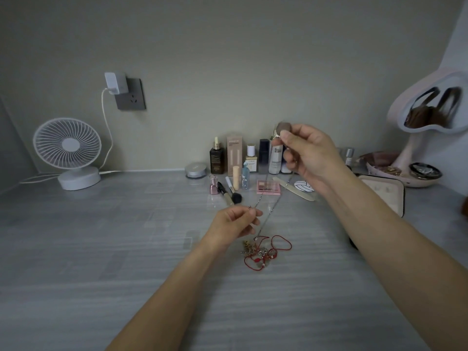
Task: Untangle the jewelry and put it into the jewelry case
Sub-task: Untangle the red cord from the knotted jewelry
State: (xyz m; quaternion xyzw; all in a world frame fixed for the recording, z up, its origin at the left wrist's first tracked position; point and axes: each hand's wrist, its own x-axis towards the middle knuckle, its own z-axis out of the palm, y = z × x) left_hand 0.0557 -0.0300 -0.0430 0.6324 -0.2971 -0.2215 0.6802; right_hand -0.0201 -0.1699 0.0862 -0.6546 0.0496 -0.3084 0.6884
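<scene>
Above the grey table (101,249), the right hand (310,154) is raised, pinching one end of a thin chain (274,211); the left hand (234,225), lower, pinches another part; its bottom joins the tangled jewelry (263,252); the jewelry case (385,192) lies open beyond the right forearm.

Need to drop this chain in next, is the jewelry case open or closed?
Open: the jewelry case shows its pale lined compartments facing up.
</scene>
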